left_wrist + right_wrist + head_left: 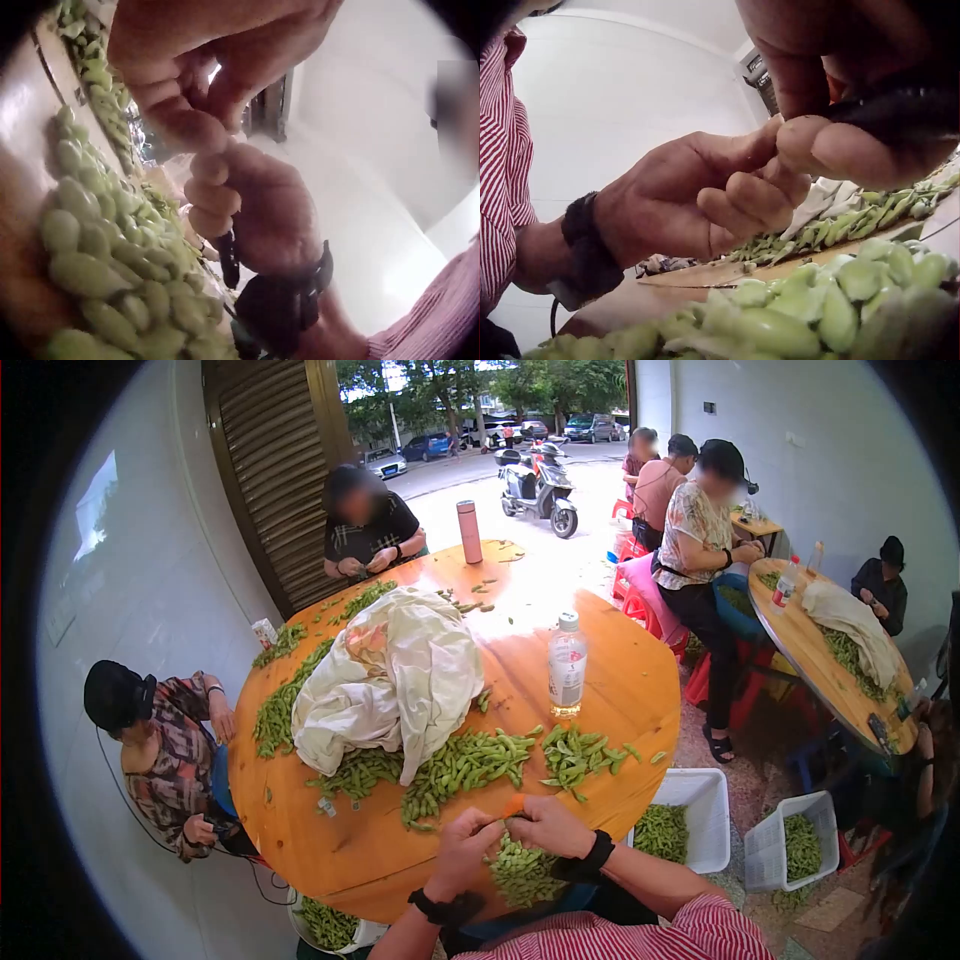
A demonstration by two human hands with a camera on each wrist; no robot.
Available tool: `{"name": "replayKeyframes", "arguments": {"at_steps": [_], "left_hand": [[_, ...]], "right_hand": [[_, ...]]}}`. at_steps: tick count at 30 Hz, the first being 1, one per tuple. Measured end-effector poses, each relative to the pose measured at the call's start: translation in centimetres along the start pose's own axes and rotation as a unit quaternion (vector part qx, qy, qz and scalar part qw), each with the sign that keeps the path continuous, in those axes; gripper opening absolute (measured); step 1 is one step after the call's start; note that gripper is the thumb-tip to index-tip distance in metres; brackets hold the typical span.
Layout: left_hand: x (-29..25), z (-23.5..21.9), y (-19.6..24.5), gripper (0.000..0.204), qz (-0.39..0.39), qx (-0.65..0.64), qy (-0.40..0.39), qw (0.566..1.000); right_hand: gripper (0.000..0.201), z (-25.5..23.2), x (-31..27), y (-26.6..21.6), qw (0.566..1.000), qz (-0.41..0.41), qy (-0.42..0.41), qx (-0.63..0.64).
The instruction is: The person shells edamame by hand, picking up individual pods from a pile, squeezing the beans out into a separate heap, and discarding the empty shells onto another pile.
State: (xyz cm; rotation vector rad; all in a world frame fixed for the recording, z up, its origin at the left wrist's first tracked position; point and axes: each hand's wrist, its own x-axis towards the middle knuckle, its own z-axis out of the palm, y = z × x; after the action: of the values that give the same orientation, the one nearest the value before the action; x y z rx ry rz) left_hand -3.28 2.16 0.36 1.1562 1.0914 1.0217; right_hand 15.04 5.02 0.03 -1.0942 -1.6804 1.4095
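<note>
Over a heap of green bean pods at the table's near edge, my two hands meet at the fingertips. The left hand pinches something small between thumb and bent fingers; only a pale bit shows, and I cannot tell what it is. My right hand grips a small black-and-orange tool. Its orange part sticks up by the thumb in the head view, and its black part crosses the fingers in the right wrist view. More pods lie on the table just beyond both hands.
A white cloth covers part of the pod pile on the round wooden table. A plastic bottle and a pink flask stand there. White baskets of pods are on the floor at right. Other people sit around.
</note>
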Motion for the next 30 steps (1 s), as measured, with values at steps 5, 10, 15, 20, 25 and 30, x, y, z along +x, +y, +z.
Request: {"name": "replayKeyframes", "arguments": {"at_steps": [5,10,15,20,25,30], "left_hand": [[0.0,0.1,0.0,0.009,-0.087,-0.107,0.014,0.990],[0.5,0.4,-0.3,0.015,-0.102,-0.119,0.018,0.988],[0.5,1.3,-0.5,0.018,-0.065,-0.029,0.040,0.997],[0.4,1.7,-0.6,0.021,-0.021,0.009,0.029,0.999],[0.2,1.7,-0.5,0.020,-0.019,0.024,0.010,0.999],[0.1,1.5,-0.9,0.019,-0.036,0.006,-0.001,0.999]], "right_hand": [[0.021,-0.3,0.3,1.0,0.999,-0.037,-0.008,0.001],[0.021,-0.7,0.5,2.4,0.970,-0.183,0.039,-0.152],[0.021,-1.3,-0.6,0.2,0.980,-0.139,0.035,-0.137],[0.022,-1.4,-0.7,0.9,0.982,-0.141,0.040,-0.122],[0.023,-1.3,-0.6,2.3,0.996,-0.091,0.008,-0.008],[0.021,-1.8,-1.1,1.3,0.983,-0.137,0.007,-0.125]]}}
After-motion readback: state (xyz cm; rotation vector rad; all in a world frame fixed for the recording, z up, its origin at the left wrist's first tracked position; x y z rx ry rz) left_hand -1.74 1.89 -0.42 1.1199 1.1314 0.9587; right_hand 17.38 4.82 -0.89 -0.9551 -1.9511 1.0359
